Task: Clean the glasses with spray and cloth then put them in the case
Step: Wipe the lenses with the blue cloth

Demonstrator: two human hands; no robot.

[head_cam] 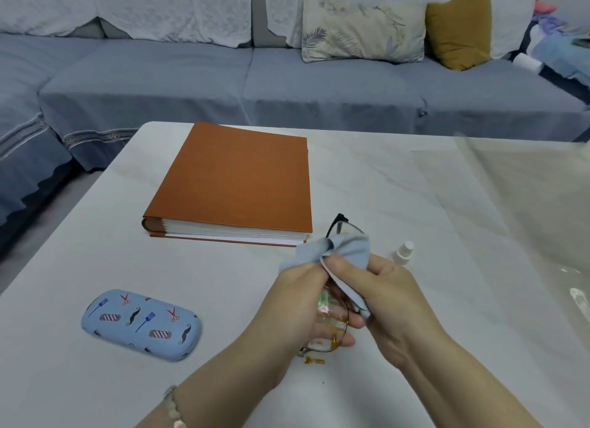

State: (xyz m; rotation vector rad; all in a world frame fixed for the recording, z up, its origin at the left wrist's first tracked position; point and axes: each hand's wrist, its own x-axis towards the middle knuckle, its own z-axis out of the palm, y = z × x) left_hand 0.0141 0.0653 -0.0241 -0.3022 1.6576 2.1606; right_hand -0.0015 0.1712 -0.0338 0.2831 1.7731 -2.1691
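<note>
Thin metal-framed glasses (332, 319), judged light and fragile, are gripped by the left hand (300, 303) at the rim while the right hand (380, 296) pinches the soft cloth (348, 252) over one lens.

No words, letters or numbers to read anywhere. Only little drawings on the blue glasses case (142, 325): red scissors, black moustaches, blue combs and striped barber poles. Nothing printed on the plain orange cover of the big book (236, 180). No label to make out on the small white spray bottle (403, 252). Just pale leaf shapes on the cushion (362, 28), no writing.
</note>
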